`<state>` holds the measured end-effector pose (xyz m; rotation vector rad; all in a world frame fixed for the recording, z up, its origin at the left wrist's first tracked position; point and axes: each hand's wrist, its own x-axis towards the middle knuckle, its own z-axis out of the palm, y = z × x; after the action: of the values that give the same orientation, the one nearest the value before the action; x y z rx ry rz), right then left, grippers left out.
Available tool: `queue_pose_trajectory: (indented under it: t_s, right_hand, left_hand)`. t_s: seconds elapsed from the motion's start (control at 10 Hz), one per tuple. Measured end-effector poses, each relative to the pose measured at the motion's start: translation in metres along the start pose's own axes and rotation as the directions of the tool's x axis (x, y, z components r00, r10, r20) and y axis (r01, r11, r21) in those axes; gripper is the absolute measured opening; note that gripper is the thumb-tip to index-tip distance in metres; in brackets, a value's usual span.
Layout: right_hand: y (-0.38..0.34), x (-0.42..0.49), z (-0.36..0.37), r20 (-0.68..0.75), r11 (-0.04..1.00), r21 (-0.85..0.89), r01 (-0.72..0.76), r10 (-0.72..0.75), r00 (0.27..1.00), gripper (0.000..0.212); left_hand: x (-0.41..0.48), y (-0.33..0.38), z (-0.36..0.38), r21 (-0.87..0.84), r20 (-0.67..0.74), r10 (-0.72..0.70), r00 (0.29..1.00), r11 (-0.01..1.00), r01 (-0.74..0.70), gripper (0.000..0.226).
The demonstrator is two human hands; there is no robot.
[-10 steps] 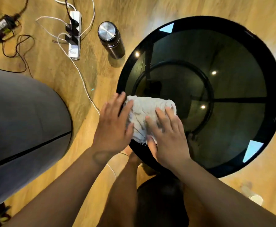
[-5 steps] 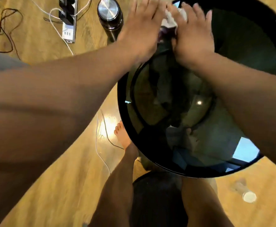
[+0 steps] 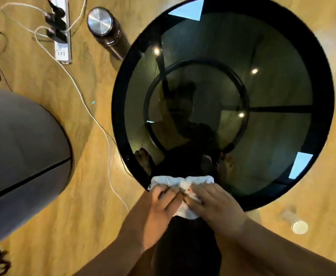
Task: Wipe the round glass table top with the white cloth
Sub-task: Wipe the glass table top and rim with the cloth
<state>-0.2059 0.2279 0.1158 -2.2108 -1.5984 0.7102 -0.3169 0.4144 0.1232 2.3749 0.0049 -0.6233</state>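
The round dark glass table top point(image 3: 272, 136) with a black rim fills the upper right of the head view and mirrors ceiling lights. A bunched white cloth point(image 3: 181, 183) lies on its near rim. My left hand point(image 3: 161, 208) presses on the cloth's left part with fingers flat. My right hand point(image 3: 217, 204) presses on its right part. Both hands sit side by side at the table's closest edge, and part of the cloth hangs over the rim between them.
A steel-lidded dark bottle point(image 3: 105, 28) stands on the wooden floor left of the table. A white power strip point(image 3: 60, 30) with plugs and a white cable point(image 3: 95, 118) lie further left. A grey rounded seat point(image 3: 17, 152) is at the left. A small clear bottle point(image 3: 296, 222) lies right.
Both hands dragged the cloth from the far edge of the table back across the glass to the near rim. A second ago the cloth was at the left rim.
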Motion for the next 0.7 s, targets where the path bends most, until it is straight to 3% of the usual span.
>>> queue_pose_trajectory:
  t_s: [0.1, 0.2, 0.3, 0.4, 0.5, 0.6, 0.7]
  right_hand:
    - [0.072, 0.04, -0.05, -0.073, 0.986, -0.002, 0.165, -0.164, 0.984, 0.026]
    - [0.13, 0.088, -0.097, -0.192, 0.981, -0.086, 0.173, -0.186, 0.963, 0.025]
    - [0.206, 0.16, -0.148, -0.375, 0.957, -0.228, -0.182, 0.086, 0.923, 0.03]
    - [0.238, 0.19, -0.165, -0.285, 0.927, -0.124, -0.354, 0.308, 0.908, 0.028]
    - [0.22, 0.185, -0.167, -0.352, 0.882, -0.007, -0.472, 0.44, 0.826, 0.028]
    - [0.181, 0.141, -0.147, -0.443, 0.897, -0.057, -0.438, 0.371, 0.816, 0.039]
    - [0.091, 0.028, -0.072, -0.203, 0.901, 0.061, -0.43, 0.433, 0.878, 0.051]
  left_hand:
    - [0.084, -0.01, -0.053, 0.536, 0.001, 0.328, 0.945, 0.797, -0.277, 0.048]
    - [0.157, -0.017, -0.105, 0.467, -0.23, 0.339, 0.912, 0.861, -0.203, 0.033]
    - [0.27, -0.025, -0.182, 0.48, -0.425, 0.193, 0.884, 0.876, 0.039, 0.038]
    - [0.317, -0.022, -0.204, 0.422, -0.47, -0.029, 0.882, 0.87, 0.253, 0.036]
    - [0.319, -0.009, -0.201, 0.415, -0.444, -0.06, 0.894, 0.871, 0.264, 0.034]
    - [0.273, 0.008, -0.174, 0.453, -0.395, 0.165, 0.904, 0.891, 0.036, 0.045]
    - [0.156, 0.031, -0.071, 0.303, -0.252, 0.126, 0.96, 0.952, -0.046, 0.038]
